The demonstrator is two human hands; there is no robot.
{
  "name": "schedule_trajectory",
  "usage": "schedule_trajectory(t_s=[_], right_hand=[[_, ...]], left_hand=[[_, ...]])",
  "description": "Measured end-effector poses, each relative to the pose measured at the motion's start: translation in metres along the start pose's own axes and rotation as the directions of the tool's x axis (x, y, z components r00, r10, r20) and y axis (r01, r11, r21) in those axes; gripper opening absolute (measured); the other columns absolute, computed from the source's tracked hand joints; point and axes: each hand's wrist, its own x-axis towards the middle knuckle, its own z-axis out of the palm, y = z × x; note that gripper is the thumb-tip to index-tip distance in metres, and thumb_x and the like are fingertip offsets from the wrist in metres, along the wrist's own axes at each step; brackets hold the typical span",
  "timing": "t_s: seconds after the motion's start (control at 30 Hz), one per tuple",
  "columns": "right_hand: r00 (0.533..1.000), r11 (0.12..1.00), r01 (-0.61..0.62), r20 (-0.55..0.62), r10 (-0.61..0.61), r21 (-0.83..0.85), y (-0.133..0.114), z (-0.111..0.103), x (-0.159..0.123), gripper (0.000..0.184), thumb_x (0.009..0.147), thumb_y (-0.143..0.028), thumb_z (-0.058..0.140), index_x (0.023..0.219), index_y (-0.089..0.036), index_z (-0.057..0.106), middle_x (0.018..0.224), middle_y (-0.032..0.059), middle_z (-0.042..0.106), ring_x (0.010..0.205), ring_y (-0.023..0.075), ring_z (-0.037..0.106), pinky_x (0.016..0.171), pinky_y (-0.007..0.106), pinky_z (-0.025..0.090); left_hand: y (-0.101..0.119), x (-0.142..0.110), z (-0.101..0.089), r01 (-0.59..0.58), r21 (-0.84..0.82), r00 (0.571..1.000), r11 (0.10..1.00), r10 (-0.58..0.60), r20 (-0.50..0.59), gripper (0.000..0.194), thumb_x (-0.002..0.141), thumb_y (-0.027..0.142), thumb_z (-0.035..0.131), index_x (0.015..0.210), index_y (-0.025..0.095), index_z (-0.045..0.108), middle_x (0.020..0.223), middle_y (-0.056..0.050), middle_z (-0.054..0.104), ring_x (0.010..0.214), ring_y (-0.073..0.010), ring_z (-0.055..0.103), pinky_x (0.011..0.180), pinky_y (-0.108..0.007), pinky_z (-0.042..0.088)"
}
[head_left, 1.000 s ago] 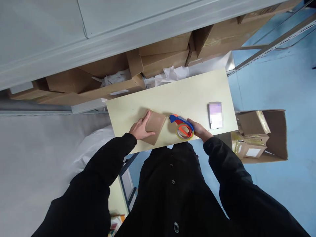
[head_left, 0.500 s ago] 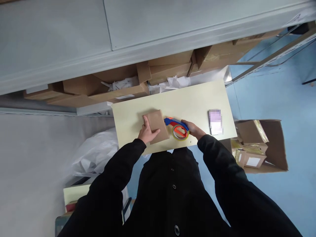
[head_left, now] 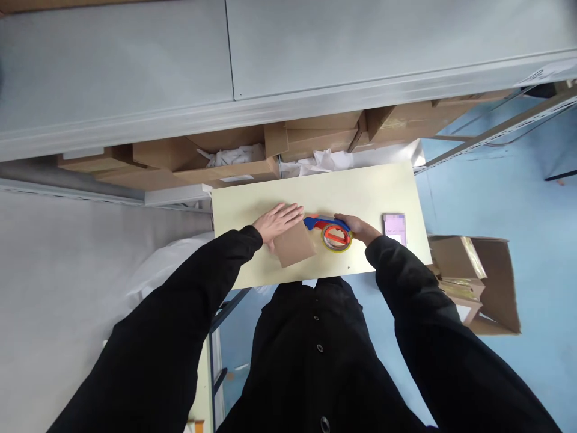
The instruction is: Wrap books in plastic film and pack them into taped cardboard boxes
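Observation:
A small brown cardboard box point(head_left: 295, 245) lies on the pale tabletop point(head_left: 360, 186). My left hand point(head_left: 278, 222) rests flat across the box's far side, its fingers stretched out to the right and the thumb down along the left side. In my right hand point(head_left: 358, 227) is a blue and red tape dispenser point(head_left: 328, 224) with a yellow-edged roll of tape. The dispenser's blue head touches or nearly touches the upper right of the box; I cannot tell which. Whether tape runs between them is too small to see.
A phone point(head_left: 394, 227) lies at the table's right. On the floor to the right stands an open carton point(head_left: 502, 282) with several taped boxes. Behind the table, a shelf holds open cartons point(head_left: 243, 168) with white paper. A grey shelf panel point(head_left: 315, 54) spans above.
My left hand has moved from the box's left face to its far edge, with the fingers now laid across it. The right hand still grips the tape dispenser, beside the box.

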Motion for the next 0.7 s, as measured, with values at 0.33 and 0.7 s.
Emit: schedule_trajectory(t_s=[0.33, 0.7], right_hand=[[0.992, 0.998, -0.03, 0.126, 0.023, 0.053, 0.024, -0.026, 0.014, 0.033, 0.088, -0.046, 0.052, 0.074, -0.018, 0.061, 0.061, 0.0014, 0.066, 0.053, 0.0131, 0.059, 0.058, 0.023, 0.052], [0.986, 0.992, -0.086, 0.148, 0.072, 0.092, 0.076, -0.077, -0.034, 0.03, 0.09, -0.041, 0.052, 0.077, -0.018, 0.065, 0.072, 0.0053, 0.07, 0.067, 0.0169, 0.065, 0.071, 0.028, 0.056]], left_hand=[[-0.022, 0.014, 0.029, -0.097, 0.057, 0.995, 0.994, 0.097, -0.003, 0.125, 0.05, 0.061, 0.072, 0.148, 0.004, 0.018, 0.152, -0.022, 0.026, 0.142, -0.0384, 0.013, 0.114, -0.045, 0.01], [-0.014, 0.006, 0.027, -0.009, 0.024, 1.0, 1.0, 0.01, -0.028, 0.125, 0.048, 0.063, 0.07, 0.146, 0.002, 0.021, 0.15, -0.024, 0.026, 0.14, -0.0411, 0.014, 0.113, -0.046, 0.012]])
